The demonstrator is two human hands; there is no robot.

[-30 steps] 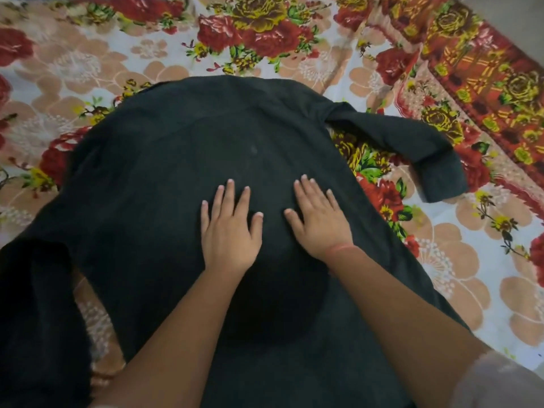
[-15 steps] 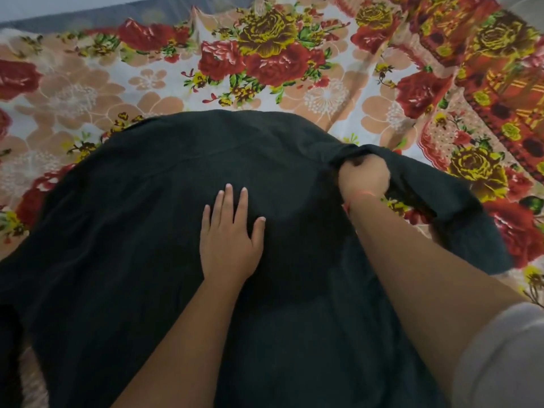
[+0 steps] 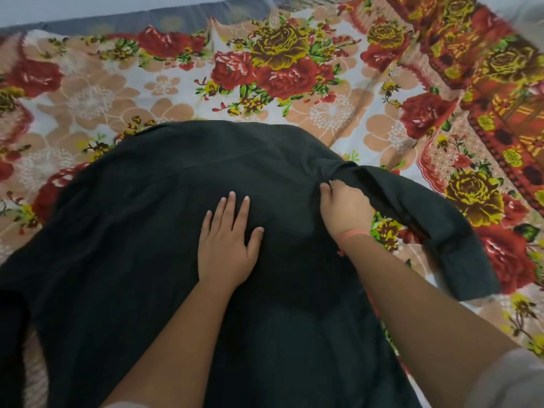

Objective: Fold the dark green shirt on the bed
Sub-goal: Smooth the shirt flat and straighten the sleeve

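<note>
The dark green shirt [image 3: 164,231] lies spread on the floral bedsheet, back side up, filling the lower middle of the view. My left hand [image 3: 228,242] rests flat on the middle of the shirt, fingers apart. My right hand [image 3: 344,210] is closed on the fabric at the shirt's right shoulder, where the right sleeve [image 3: 426,228] begins. That sleeve is raised off the sheet and hangs out toward the lower right. The left sleeve [image 3: 11,334] trails off at the bottom left edge.
The bedsheet [image 3: 265,83] with red and yellow roses covers the bed beyond and to the right of the shirt. A grey strip [image 3: 117,22] runs along the bed's far edge at the top.
My right hand left the shirt's middle, went to the right shoulder and closed on the fabric, lifting the sleeve. My left hand stayed flat. The view tilted up the bed.
</note>
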